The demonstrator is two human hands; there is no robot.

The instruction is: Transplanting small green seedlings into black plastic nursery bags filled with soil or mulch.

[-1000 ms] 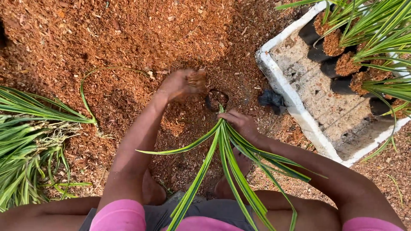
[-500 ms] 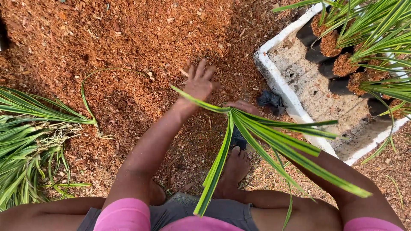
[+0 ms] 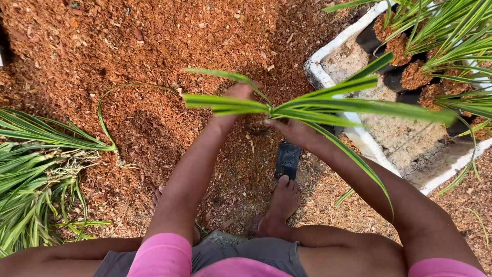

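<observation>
My right hand [image 3: 291, 129] grips a striped green plant [image 3: 318, 105] at its base, and its long leaves fan out sideways above the reddish-brown husk ground [image 3: 154, 46]. My left hand [image 3: 237, 95] reaches to just left of the plant's base, with leaves crossing over it and hiding its fingers. A small dark pot rim [image 3: 256, 127] shows in the husk just below the hands. A flat black bag [image 3: 288, 159] lies in front of my bare foot [image 3: 279, 205].
At the right stands a white foam tray [image 3: 370, 149] holding several black pots [image 3: 410, 77] of husk with the same striped plants. A heap of loose bare-root plants [image 3: 31, 179] lies at the left edge. My knees fill the bottom.
The right hand has raised the plant and turned it, so the leaves that hung toward me now spread out level. The left hand, open half a second ago, has come in beside the plant's base.
</observation>
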